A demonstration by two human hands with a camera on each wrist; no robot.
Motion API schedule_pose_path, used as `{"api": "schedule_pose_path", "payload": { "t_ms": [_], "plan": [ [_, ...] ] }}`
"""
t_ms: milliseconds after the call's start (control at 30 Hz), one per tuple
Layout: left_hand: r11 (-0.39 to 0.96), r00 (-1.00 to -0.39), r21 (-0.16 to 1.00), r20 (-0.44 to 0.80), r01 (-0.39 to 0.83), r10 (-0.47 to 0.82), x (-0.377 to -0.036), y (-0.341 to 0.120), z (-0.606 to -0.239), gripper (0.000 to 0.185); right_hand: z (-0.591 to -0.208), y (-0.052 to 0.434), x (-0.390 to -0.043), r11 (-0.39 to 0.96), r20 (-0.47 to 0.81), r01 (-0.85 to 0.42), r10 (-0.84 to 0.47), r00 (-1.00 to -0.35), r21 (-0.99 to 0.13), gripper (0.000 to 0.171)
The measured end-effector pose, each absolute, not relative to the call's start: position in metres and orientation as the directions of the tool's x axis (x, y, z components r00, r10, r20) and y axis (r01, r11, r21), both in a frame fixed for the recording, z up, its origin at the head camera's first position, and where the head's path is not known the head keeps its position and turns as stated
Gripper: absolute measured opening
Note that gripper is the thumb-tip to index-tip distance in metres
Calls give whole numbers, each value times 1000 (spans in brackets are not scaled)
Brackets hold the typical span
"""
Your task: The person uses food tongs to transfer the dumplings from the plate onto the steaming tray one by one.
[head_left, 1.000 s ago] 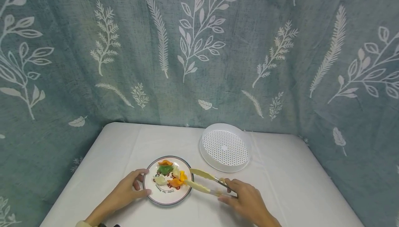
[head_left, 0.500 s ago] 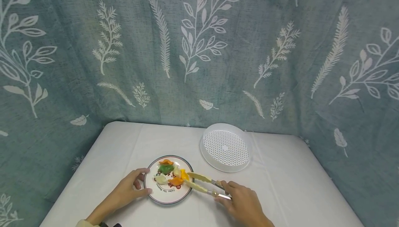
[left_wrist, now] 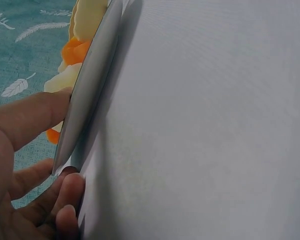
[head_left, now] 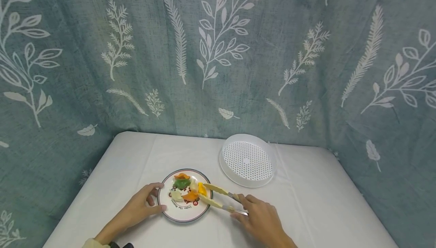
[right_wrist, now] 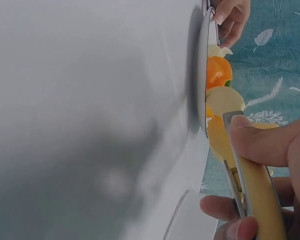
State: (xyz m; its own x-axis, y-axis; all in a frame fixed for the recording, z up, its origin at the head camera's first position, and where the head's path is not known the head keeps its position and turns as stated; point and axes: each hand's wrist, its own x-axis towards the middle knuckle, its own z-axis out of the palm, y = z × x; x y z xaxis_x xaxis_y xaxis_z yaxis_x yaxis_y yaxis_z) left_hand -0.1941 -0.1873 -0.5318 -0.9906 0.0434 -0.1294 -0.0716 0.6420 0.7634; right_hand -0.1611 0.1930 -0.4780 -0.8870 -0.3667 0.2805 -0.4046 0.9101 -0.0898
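- From my remote feed I count two hands, well apart, both occupied: the left hand grips the left rim of one plate between thumb and fingers.
- I see the right hand clamped on one pair of tongs, its thumb lying along one arm.
- The tongs' two arms are spread, their tips over the plate's right side, about one yellow piece; I cannot tell whether they touch it.
- I count six pieces of food on the plate: that yellow one, one green piece, two orange pieces and two pale pieces.
- One orange piece lies at the far side, just beyond the green one; the other lies nearer, between a pale piece and the yellow one.
- The plate rests on the white worktop.
- One white sieve sits beyond it to the right, near but apart.
- Behind, I see a leaf-patterned blue-green curtain.
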Motion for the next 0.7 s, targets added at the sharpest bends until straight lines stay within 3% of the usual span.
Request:
{"api": "schedule_pose_path", "payload": {
  "t_ms": [200, 700],
  "plan": [
    [648, -991, 758, -127, -70, 42, -194, -187, -531, 82, -476, 189, -162, 914, 268, -396, -361, -893, -89, 58],
    [636, -992, 769, -115, -62, 42, -192, -187, -531, 80, -477, 189, -163, 897, 286, -418, -366, -886, -146, 48]
  ]
}}
